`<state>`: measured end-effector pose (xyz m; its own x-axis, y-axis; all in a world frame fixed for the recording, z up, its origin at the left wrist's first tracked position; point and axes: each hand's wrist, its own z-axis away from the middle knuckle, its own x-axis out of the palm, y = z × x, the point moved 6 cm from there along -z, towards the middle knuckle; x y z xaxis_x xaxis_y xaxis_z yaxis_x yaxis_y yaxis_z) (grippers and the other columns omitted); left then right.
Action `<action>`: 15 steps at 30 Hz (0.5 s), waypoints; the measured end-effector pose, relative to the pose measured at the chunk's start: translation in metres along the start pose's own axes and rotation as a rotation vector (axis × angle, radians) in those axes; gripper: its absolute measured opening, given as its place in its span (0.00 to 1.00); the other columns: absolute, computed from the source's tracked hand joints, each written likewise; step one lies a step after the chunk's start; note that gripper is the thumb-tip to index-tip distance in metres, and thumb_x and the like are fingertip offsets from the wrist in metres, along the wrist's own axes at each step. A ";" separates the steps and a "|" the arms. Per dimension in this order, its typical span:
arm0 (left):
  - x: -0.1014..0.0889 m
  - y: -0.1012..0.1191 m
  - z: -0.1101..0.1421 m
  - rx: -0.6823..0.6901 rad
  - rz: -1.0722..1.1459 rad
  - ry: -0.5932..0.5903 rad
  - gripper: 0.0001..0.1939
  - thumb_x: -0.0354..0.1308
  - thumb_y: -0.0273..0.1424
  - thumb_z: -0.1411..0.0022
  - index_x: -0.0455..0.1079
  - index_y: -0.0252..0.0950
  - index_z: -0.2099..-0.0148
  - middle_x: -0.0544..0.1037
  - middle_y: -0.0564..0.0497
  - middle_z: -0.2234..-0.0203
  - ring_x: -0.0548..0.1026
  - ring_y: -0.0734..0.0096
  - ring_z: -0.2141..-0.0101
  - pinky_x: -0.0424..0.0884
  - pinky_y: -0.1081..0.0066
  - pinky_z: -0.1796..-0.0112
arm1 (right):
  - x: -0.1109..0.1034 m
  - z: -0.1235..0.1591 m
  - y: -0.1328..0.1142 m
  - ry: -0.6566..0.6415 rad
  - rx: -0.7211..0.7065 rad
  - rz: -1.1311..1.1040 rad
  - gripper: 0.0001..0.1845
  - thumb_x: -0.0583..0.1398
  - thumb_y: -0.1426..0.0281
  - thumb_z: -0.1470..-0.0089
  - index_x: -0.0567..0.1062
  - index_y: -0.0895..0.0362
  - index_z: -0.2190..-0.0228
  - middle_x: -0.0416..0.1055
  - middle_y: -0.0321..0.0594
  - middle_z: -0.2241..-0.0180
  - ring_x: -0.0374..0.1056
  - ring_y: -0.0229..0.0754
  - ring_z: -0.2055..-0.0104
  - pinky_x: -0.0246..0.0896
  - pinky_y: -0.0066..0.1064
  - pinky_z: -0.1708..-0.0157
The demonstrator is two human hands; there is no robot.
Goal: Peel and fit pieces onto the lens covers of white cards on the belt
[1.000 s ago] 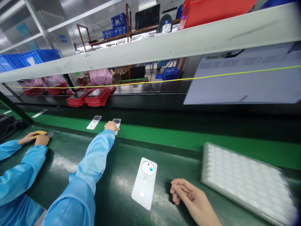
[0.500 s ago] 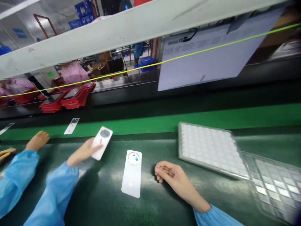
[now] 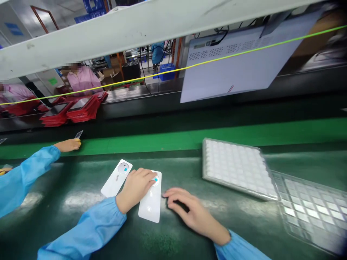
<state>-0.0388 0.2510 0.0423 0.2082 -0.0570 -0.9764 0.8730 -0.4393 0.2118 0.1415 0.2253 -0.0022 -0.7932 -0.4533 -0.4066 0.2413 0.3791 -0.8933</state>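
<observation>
Two glossy white phone covers (image 3: 116,178); left grip (image 3: 135,186) flat on one; right grip (image 3: 193,211) open, empty.

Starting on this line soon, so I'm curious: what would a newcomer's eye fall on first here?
First, two white phone-shaped panels with round camera rings, lying on the green workbench at centre, the left hand resting on the right-hand one. To their right, beyond the right hand, sits a tray of white pieces beside a clear plastic tray. Farther off are stacked red trays.
</observation>
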 end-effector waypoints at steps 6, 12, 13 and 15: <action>0.011 0.000 -0.013 -0.001 0.014 -0.011 0.09 0.58 0.28 0.28 0.80 0.39 0.53 0.83 0.51 0.53 0.77 0.61 0.53 0.73 0.64 0.53 | 0.031 0.004 -0.017 -0.283 -0.182 0.368 0.11 0.52 0.72 0.29 0.75 0.53 0.59 0.74 0.47 0.40 0.64 0.49 0.33 0.55 0.47 0.39; 0.008 -0.001 -0.024 -0.026 0.044 -0.033 0.06 0.59 0.28 0.29 0.78 0.38 0.57 0.82 0.52 0.57 0.77 0.64 0.55 0.72 0.67 0.55 | 0.032 0.002 -0.016 -0.272 -0.196 0.420 0.12 0.51 0.72 0.28 0.74 0.54 0.59 0.74 0.47 0.40 0.63 0.47 0.33 0.55 0.44 0.41; 0.009 -0.001 -0.027 -0.026 0.040 -0.041 0.06 0.59 0.27 0.29 0.78 0.37 0.58 0.81 0.51 0.58 0.76 0.63 0.55 0.72 0.67 0.56 | 0.033 0.002 -0.016 -0.263 -0.203 0.420 0.13 0.51 0.72 0.28 0.75 0.54 0.59 0.74 0.48 0.40 0.64 0.47 0.33 0.55 0.44 0.41; 0.013 0.000 -0.030 -0.021 0.023 -0.052 0.06 0.58 0.24 0.30 0.77 0.35 0.60 0.80 0.48 0.59 0.76 0.60 0.56 0.72 0.65 0.57 | 0.034 0.003 -0.015 -0.231 -0.215 0.412 0.13 0.50 0.71 0.27 0.75 0.54 0.58 0.74 0.48 0.40 0.65 0.46 0.33 0.55 0.44 0.41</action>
<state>-0.0230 0.2774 0.0311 0.2059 -0.1135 -0.9720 0.8772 -0.4188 0.2347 0.1125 0.2017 -0.0029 -0.5064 -0.3890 -0.7696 0.3678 0.7098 -0.6008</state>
